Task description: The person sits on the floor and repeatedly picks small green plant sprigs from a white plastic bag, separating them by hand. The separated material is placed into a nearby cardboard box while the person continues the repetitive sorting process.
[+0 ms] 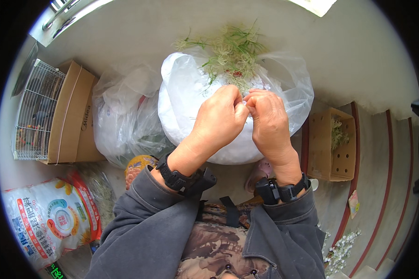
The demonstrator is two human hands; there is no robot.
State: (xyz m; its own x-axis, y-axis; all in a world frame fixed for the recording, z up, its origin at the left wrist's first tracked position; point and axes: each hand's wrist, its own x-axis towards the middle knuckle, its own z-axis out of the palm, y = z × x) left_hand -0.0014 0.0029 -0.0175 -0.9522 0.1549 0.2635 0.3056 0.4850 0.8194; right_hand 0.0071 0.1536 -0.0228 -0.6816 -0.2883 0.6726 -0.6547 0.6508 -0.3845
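Note:
My left hand (220, 115) and my right hand (270, 120) meet over a large white plastic bag (181, 104). Their fingertips pinch a small white piece (244, 102), mostly hidden by the fingers. Thin dark strands show beside the left hand. Just beyond the hands, a heap of pale and green grass-like sprigs, seemingly artificial (235, 47), lies on the bag's far side. Small white pieces (260, 82) are loose in the bag's mouth, and a bit of red shows under the sprigs. A clear plastic layer (296, 80) spreads out at the bag's right.
Left stand a clear plastic sack (125, 108), a cardboard box (73, 115), a wire cage (38, 111) and a printed fertilizer sack (56, 219). Right, an open carton (321, 146) holding sprigs stands by steps (373, 167); white flowers (342, 251) lie lower down.

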